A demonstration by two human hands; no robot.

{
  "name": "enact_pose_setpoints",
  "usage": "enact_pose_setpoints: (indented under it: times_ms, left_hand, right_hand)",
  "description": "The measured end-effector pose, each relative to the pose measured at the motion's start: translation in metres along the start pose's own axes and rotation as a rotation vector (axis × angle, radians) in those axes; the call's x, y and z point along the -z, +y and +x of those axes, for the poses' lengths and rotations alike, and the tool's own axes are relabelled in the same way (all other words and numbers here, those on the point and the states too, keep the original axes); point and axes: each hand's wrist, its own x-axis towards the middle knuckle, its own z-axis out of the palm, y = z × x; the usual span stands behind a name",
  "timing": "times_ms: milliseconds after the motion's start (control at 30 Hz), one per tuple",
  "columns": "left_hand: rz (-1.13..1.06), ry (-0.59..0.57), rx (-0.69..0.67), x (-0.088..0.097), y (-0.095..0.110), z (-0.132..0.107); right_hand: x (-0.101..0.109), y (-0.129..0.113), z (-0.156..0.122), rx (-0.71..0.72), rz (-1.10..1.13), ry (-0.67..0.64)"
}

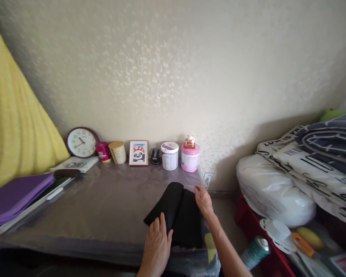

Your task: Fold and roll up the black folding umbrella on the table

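A folded black cloth (pixel 180 211) lies near the right front corner of a grey-covered table (pixel 103 207). My left hand (pixel 157 246) lies flat on the cloth's near left end, fingers stretched out. My right hand (pixel 203 200) rests at the cloth's far right edge, fingers curled onto the fabric; whether it grips the fabric I cannot make out.
Along the wall stand a round clock (pixel 82 142), tins (pixel 118 152), a framed panda picture (pixel 138 152), a white tub (pixel 170 155) and a pink tub (pixel 190 157). A purple folder (pixel 14 196) lies left. Stacked bedding (pixel 302 173) and a spray can (pixel 255 252) sit right.
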Motion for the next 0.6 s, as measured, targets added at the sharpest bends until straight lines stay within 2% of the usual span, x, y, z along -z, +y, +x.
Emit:
enact_pose_setpoints:
  times_ms: [100, 233, 467, 600]
  left_hand:
    - [-0.004, 0.003, -0.006, 0.000, -0.001, 0.001]
    - [-0.022, -0.007, -0.015, 0.002, -0.001, 0.002]
    - [-0.025, 0.007, -0.011, 0.006, -0.002, 0.003]
    - [-0.063, 0.001, -0.017, 0.007, -0.004, 0.003]
  right_hand:
    - [0.014, 0.015, -0.024, -0.125, 0.054, 0.000]
    - [0.018, 0.017, -0.052, -0.219, 0.091, -0.075]
    - [0.016, 0.002, -0.079, -0.215, 0.121, -0.080]
    - [0.019, -0.009, -0.085, -0.186, 0.038, -0.090]
